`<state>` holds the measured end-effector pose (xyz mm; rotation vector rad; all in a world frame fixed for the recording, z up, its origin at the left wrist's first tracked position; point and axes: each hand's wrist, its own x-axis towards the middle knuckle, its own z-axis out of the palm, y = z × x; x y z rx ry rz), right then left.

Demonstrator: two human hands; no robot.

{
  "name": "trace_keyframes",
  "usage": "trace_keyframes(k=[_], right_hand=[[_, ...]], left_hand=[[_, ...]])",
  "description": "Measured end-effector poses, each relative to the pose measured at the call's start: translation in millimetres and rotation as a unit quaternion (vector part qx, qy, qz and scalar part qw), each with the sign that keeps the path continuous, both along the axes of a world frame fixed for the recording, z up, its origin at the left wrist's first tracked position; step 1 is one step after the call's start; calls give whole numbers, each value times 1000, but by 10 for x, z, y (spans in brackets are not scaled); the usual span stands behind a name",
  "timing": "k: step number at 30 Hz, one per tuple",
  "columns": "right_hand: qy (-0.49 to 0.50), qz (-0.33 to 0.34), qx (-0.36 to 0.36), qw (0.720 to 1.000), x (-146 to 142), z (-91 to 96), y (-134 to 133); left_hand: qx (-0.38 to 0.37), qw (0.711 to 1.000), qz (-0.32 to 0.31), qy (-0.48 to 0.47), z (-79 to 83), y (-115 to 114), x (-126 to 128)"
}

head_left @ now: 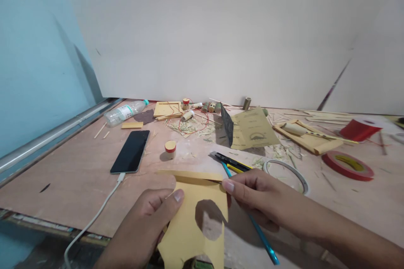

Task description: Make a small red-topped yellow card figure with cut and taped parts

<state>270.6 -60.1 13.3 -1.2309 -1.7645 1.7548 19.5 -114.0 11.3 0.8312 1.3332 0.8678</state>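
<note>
Between my hands is a sheet of yellow card with a rough round hole cut in it and a curved cut along its near edge. My left hand grips its left side, thumb on top. At the upper right corner, my right hand pinches the card by a narrow folded strip along the far edge. Just beyond my right hand lies a black and yellow utility knife. A blue pencil-like stick passes beneath my right hand. The fingers under the card are hidden.
A phone with a white cable lies left. A small red-rimmed cylinder stands ahead. Sandpaper, shavings, tape rolls, a plastic bottle and red wires are scattered around. A white board closes off the back.
</note>
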Motion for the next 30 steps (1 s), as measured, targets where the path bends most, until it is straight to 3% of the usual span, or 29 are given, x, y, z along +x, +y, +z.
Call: trace_keyframes(k=[13,19,30], right_hand=[[-6,9,-27,1000,44,68,-8],[-29,-3,-27,999,61,92,10],[-25,20,-4,999,0,52,-6]], left_hand=[[14,1000,8,6,-28,6,-24],[-4,999,49,-3,24,-3,-12],[-5,1000,-12,4,-35,-3,-23]])
